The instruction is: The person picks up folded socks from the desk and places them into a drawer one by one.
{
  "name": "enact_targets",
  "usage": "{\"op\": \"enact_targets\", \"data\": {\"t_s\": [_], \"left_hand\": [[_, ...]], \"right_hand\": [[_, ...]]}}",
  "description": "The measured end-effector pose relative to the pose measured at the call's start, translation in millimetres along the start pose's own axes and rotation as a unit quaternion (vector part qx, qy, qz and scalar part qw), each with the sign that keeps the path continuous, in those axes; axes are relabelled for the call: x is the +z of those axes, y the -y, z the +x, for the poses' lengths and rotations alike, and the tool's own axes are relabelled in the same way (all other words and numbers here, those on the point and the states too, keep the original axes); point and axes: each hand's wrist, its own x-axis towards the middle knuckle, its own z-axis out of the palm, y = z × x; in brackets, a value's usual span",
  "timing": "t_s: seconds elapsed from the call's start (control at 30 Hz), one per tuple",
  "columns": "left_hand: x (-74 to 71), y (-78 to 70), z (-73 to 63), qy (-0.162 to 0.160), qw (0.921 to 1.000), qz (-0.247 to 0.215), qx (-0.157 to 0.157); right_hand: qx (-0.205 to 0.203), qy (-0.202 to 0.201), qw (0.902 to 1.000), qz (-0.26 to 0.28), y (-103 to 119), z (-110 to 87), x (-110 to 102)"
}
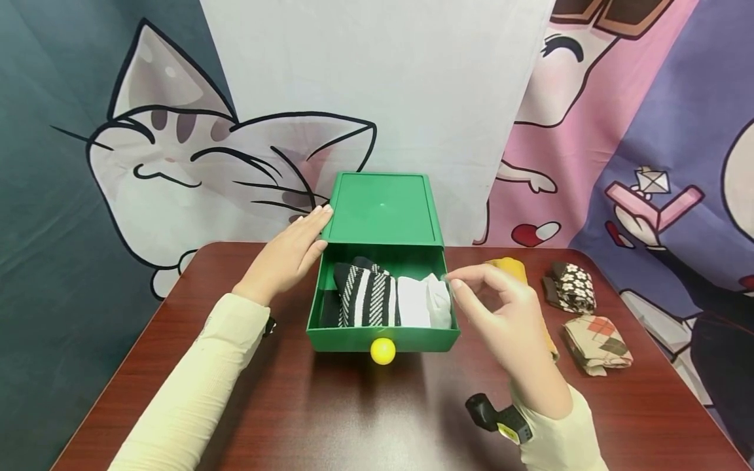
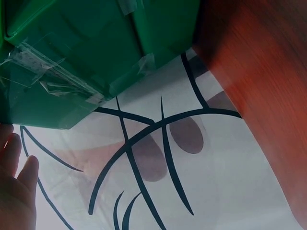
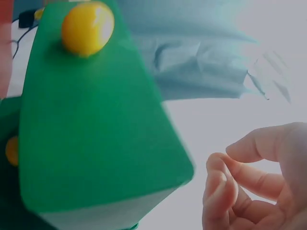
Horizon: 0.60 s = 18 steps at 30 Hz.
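Note:
A green drawer box (image 1: pixel 383 209) stands on the table, its top drawer (image 1: pixel 383 339) pulled out by a yellow knob (image 1: pixel 383 351). Inside lie black-and-white striped socks (image 1: pixel 368 297) on the left and folded white socks (image 1: pixel 421 302) on the right. My left hand (image 1: pixel 288 252) rests with straight fingers against the box's left side; only its fingertips show in the left wrist view. Beside the drawer's right wall is my right hand (image 1: pixel 501 307), fingers bent loosely and thumb near the index fingertip. Nothing shows between them in the right wrist view.
To the right lie a yellow folded item (image 1: pixel 511 267), partly behind my right hand, a dark flower-patterned bundle (image 1: pixel 574 288) and a beige argyle bundle (image 1: pixel 597 343). A cartoon-printed cloth (image 1: pixel 412 85) hangs behind the brown table (image 1: pixel 377 405). A second yellow knob (image 3: pixel 12 151) sits lower on the box.

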Motion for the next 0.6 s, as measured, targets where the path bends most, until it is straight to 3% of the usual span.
{"op": "enact_targets", "data": {"t_s": [0.17,0.37,0.6], "left_hand": [[-0.4,-1.1,-0.4,0.000,1.0000,0.000,-0.001],[-0.1,-0.1,0.1,0.000,1.0000,0.003,0.003],[-0.5,-1.8,-0.6,-0.002,1.0000,0.002,0.005]], "right_hand": [[-0.022,0.026,0.9984,0.045,14.2,-14.1,-4.7],[-0.063,0.070,0.9947,0.040,18.8,-30.6,-2.6],[-0.061,0.106,0.9919,0.034,15.4,-45.2,11.8]]}}
